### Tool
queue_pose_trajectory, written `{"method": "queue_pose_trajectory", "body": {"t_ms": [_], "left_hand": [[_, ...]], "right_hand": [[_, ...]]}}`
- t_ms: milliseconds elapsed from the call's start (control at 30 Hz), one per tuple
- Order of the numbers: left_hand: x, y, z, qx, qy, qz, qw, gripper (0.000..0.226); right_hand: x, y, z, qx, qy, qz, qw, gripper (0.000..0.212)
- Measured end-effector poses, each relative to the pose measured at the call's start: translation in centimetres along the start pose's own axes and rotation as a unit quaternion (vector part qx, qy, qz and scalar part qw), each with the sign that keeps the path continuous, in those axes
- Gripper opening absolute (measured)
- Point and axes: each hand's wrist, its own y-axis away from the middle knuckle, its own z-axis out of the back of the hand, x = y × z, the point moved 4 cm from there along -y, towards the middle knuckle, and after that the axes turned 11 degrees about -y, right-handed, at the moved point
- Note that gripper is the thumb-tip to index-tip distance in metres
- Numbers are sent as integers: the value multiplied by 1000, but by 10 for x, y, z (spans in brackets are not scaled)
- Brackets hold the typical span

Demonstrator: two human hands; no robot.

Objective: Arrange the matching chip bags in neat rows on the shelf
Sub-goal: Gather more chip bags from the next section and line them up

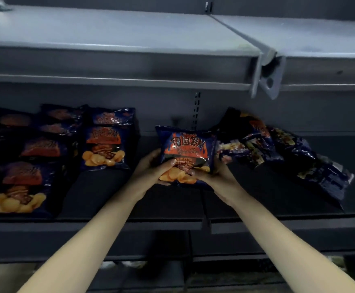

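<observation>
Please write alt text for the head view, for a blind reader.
The left hand and right hand hold a blue chip bag at the shelf. Matching bags lie in rows on its left; a loose pile lies on its right.

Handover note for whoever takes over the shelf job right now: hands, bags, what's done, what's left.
Hands: left hand and right hand both grip one chip bag by its lower end, at the middle of the shelf.
Done: rows of bags lie face up on the left.
Left: set the held bag beside those rows, then sort the jumbled loose pile on the right.
</observation>
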Motion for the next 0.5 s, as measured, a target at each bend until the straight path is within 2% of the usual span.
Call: {"method": "queue_pose_trajectory", "body": {"t_ms": [167,267,400,500], "left_hand": [[9,16,45,-72,2,6,997,25],[19,26,68,-120,-8,7,993,36],[30,40,95,-186,-23,-9,982,41],[38,46,120,-210,-105,-21,972,51]], "right_hand": [[-14,-22,-45,31,27,-3,999,48],[-24,-33,-66,19,73,5,997,57],[-37,-45,-89,17,131,9,991,50],[-45,-48,-113,24,150,14,988,49]]}}
